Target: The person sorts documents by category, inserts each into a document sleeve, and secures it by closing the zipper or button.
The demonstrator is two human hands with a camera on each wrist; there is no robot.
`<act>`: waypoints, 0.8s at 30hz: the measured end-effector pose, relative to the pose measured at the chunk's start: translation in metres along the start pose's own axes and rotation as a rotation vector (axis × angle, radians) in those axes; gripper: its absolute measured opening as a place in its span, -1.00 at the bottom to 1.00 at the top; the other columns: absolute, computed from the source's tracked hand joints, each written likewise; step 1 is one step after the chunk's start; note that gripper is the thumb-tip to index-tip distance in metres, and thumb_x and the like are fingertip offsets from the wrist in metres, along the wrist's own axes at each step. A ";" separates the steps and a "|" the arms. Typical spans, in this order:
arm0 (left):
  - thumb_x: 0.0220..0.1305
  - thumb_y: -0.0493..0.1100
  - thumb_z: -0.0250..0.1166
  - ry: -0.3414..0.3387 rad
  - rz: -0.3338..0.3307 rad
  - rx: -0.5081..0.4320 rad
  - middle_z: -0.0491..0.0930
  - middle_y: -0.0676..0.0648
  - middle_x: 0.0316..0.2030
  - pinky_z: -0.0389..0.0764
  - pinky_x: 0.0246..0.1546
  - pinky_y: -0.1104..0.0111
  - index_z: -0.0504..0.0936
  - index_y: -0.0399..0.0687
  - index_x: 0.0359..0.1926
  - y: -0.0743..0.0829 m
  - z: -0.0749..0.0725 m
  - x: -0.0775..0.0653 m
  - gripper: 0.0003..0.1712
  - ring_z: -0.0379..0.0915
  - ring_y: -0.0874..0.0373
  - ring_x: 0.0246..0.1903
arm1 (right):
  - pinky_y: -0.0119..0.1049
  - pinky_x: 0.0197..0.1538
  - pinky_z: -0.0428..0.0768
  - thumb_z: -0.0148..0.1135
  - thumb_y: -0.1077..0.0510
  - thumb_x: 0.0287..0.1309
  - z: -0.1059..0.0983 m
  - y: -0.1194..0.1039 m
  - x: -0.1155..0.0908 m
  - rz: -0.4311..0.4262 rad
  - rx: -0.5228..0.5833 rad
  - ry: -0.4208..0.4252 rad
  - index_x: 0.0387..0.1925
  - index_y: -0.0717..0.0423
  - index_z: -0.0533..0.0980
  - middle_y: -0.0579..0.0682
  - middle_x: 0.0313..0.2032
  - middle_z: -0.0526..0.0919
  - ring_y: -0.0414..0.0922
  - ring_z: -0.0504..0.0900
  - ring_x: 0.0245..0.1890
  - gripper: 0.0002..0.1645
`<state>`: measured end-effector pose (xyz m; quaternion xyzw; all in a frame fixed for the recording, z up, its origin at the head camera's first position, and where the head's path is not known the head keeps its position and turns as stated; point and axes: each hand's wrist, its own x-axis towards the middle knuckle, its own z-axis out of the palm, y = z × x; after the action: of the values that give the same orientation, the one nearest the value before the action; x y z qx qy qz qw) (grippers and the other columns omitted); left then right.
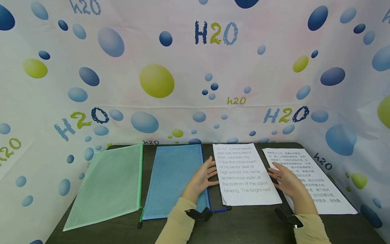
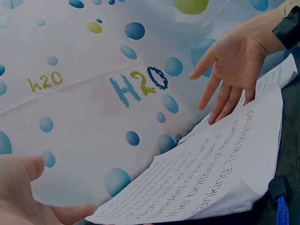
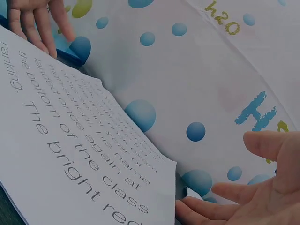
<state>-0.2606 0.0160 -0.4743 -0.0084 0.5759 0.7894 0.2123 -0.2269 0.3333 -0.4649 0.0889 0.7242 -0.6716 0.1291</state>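
Observation:
A stack of white paper printed with large English text (image 1: 243,176) lies on the dark table between my two hands. My left hand (image 1: 202,176) is at its left edge, fingers spread and thumb up, partly over the blue mesh zip pouch (image 1: 170,169). At the right edge is my right hand (image 1: 287,181), its fingers extended beside the stack and above another set of sheets with Chinese text (image 1: 320,189). In the right wrist view, the fingertips (image 3: 187,211) come close to the paper's edge; contact is unclear. Neither hand grips anything.
On the far left lies a green mesh zip pouch (image 1: 112,186) with a green zipper edge. A blue cord pull (image 1: 220,210) extends from the blue pouch below the English stack. A white cloth with coloured dots (image 1: 182,67) hangs behind the dark table (image 1: 243,223).

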 end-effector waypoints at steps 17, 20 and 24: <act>0.46 -0.03 0.03 -0.022 -0.008 0.002 0.33 -0.37 0.30 0.53 0.12 -0.01 0.29 -0.26 0.37 -0.006 0.005 0.000 -0.41 0.41 -0.19 0.20 | -0.38 -0.05 0.57 -0.15 0.23 0.43 0.007 0.004 0.002 -0.003 -0.134 0.079 0.44 0.49 -0.12 0.48 0.37 0.09 -0.13 0.51 0.04 -0.28; 0.46 -0.03 0.02 -0.028 -0.010 0.015 0.32 -0.36 0.30 0.54 0.11 0.01 0.33 -0.25 0.35 -0.005 0.005 0.001 -0.44 0.43 -0.15 0.18 | -0.41 -0.23 0.59 -0.05 0.34 0.31 0.010 0.004 0.001 -0.033 -0.218 0.139 0.37 0.55 0.06 0.49 0.25 0.32 -0.31 0.58 -0.24 -0.33; 0.46 -0.04 0.03 -0.026 -0.011 0.027 0.32 -0.35 0.29 0.57 0.07 0.03 0.34 -0.22 0.34 -0.004 0.004 -0.001 -0.46 0.45 -0.13 0.14 | -0.40 -0.29 0.59 0.02 0.41 0.20 0.014 0.004 0.001 -0.060 -0.282 0.214 0.32 0.53 0.17 0.48 0.15 0.44 -0.32 0.59 -0.33 -0.34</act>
<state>-0.2578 0.0205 -0.4763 0.0018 0.5837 0.7805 0.2241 -0.2261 0.3193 -0.4703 0.1195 0.8231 -0.5536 0.0424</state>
